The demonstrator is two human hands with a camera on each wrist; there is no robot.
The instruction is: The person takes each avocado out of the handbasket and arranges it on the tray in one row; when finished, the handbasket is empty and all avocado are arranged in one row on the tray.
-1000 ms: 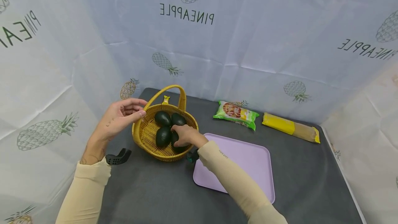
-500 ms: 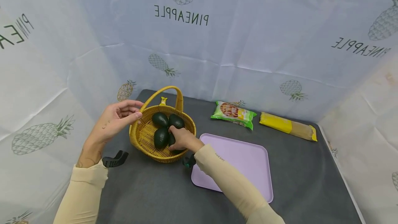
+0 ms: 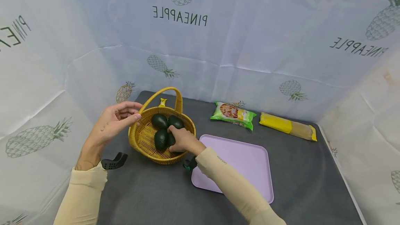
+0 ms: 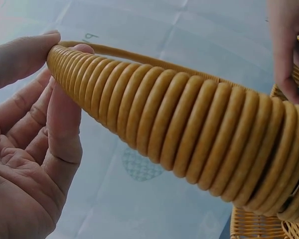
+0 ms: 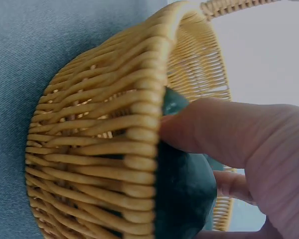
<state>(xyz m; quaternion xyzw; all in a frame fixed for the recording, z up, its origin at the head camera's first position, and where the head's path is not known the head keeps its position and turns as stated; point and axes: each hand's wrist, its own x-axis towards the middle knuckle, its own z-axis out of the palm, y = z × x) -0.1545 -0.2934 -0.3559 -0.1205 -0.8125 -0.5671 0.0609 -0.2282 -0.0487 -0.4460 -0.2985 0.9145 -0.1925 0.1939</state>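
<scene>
A yellow wicker basket [image 3: 147,142] with an arched handle [image 4: 174,124] stands at the left of the table. Several dark green avocados [image 3: 160,139] lie inside it. My left hand [image 3: 116,120] pinches the handle between thumb and fingertips, as the left wrist view shows up close. Reaching over the basket's near right rim, my right hand [image 3: 183,139] grips one avocado [image 5: 184,191] with thumb and fingers. That avocado is still down among the others, partly covered by the hand.
Right of the basket lies a lilac tray [image 3: 250,162], partly under my right forearm. Behind it rest a green snack packet [image 3: 233,114] and a long yellow packet [image 3: 287,126]. A small yellow wrapper [image 3: 163,102] is behind the basket. Printed cloth walls enclose the table.
The whole head view has shifted slightly to the left. My right fingers have closed a little further around the avocado; the left hand stays on the handle.
</scene>
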